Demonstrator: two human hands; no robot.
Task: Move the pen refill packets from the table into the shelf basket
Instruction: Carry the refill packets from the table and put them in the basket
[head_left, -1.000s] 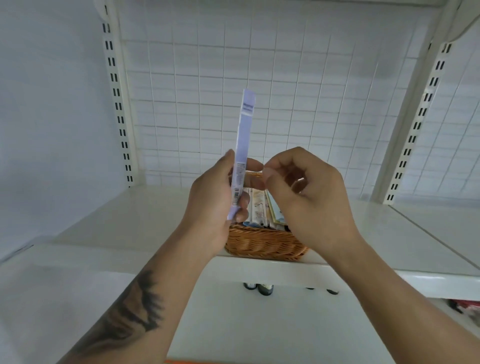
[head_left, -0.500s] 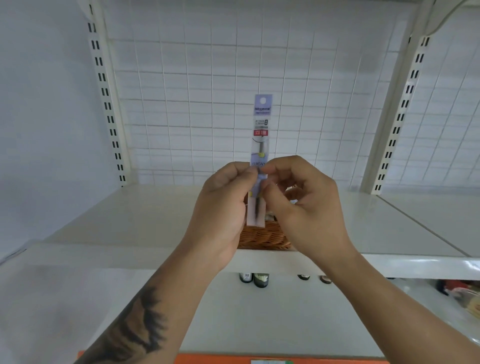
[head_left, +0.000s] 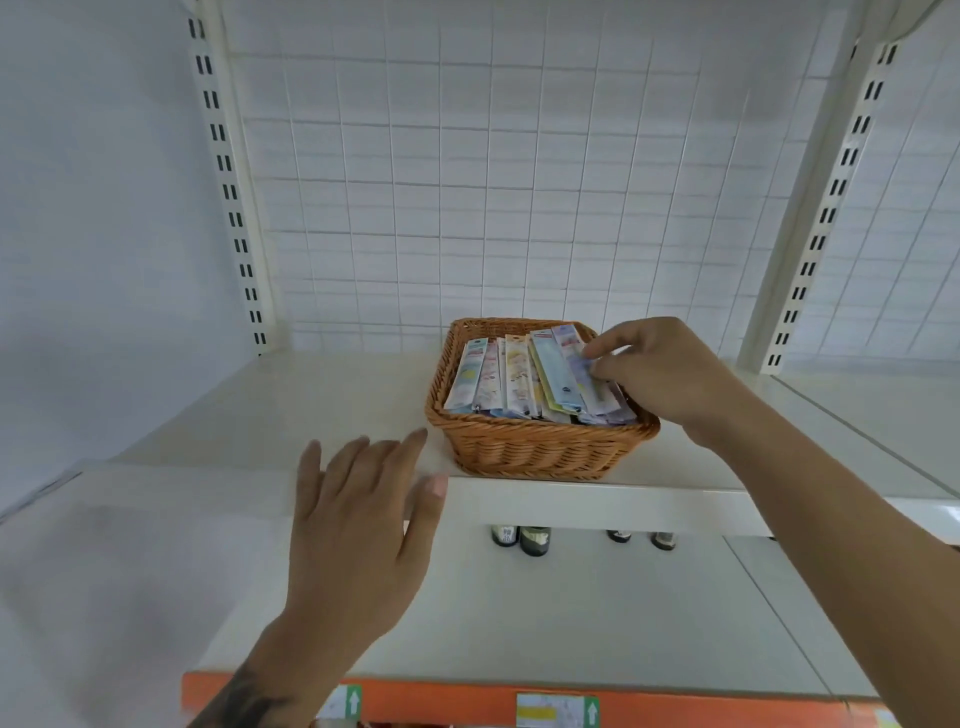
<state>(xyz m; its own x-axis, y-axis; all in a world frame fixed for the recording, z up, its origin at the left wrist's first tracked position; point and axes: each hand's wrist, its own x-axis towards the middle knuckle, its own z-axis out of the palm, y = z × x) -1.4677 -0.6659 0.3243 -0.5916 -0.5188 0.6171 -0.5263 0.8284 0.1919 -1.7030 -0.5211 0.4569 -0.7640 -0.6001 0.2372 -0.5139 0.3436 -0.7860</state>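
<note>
Bright, soft light, with bent edges and some blur.

The light is white and even, and it fills the whole shelf (head_left: 322, 410). I cannot tell where it comes from. Shadows are faint; a dark patch sits under the shelf lip. The shelf front has a gentle shine, no hard glare. The side posts (head_left: 228, 197) lean and curve near the edges, like in a fish-eye view. The basket (head_left: 524, 447) in the middle looks sharp. The left hand (head_left: 358, 525) is a bit smeared, and the lower left corner is foggy and soft.
</note>
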